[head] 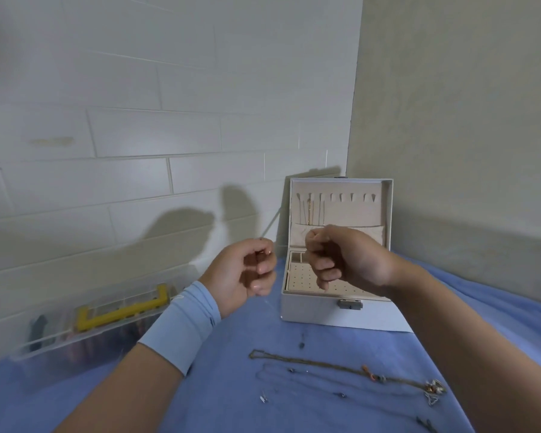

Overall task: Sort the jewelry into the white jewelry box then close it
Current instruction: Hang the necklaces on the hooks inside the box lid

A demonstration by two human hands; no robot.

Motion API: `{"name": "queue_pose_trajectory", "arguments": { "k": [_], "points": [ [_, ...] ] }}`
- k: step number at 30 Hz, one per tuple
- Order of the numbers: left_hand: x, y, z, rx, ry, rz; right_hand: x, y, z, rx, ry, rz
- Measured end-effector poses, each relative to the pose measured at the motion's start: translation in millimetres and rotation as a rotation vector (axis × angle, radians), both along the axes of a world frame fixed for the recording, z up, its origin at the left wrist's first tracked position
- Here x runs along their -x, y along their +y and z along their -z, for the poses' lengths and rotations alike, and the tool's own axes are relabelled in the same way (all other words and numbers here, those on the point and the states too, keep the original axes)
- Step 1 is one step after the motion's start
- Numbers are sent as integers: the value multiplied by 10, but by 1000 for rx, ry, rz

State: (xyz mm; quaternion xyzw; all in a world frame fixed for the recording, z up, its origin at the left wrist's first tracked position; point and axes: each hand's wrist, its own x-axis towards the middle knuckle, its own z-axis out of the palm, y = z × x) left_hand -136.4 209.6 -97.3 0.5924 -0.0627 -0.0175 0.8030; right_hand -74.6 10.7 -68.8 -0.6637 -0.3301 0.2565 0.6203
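The white jewelry box (313,310) stands open on the blue cloth, lid upright, with thin necklaces (309,210) hanging from hooks inside the lid. My left hand (247,273) and my right hand (341,260) are raised side by side just in front of the box, both with curled fingers and pinched fingertips. A thin pale necklace strand (269,225) rises from my left fingertips; it is barely visible, and the part at my right hand is hidden. More jewelry lies near me on the cloth: a long chain (310,361), a pendant cluster (434,388) and small pieces (264,399).
A clear plastic organiser with a yellow handle (119,314) lies at the left against the tiled wall. The box sits in the corner, with a plain wall close on its right. The blue cloth (225,385) covers the surface.
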Motion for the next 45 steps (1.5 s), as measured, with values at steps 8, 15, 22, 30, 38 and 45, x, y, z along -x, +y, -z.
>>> {"name": "queue_pose_trajectory", "arguments": {
  "k": [8,15,22,30,38,45],
  "points": [
    [-85,-95,-265,-749,-288,-105,-158,-194,-198,-103,-13,193],
    [-650,-256,-553,-546,-284,-271,-573,-398,-324,-85,-52,294],
    [-1441,-431,-587,-842,-267,-462,-1263,-365,-334,53,-278,724],
    [-2119,-616,-469,-950,-180,-606,-1849,-149,-158,23,-519,1119],
    [-2329,-708,-358,-920,-64,-690,-2039,-91,-74,99,-649,1141],
    [-2243,-690,-304,-931,-42,-638,-1986,-100,-31,207,-688,1082]
  ]
}}
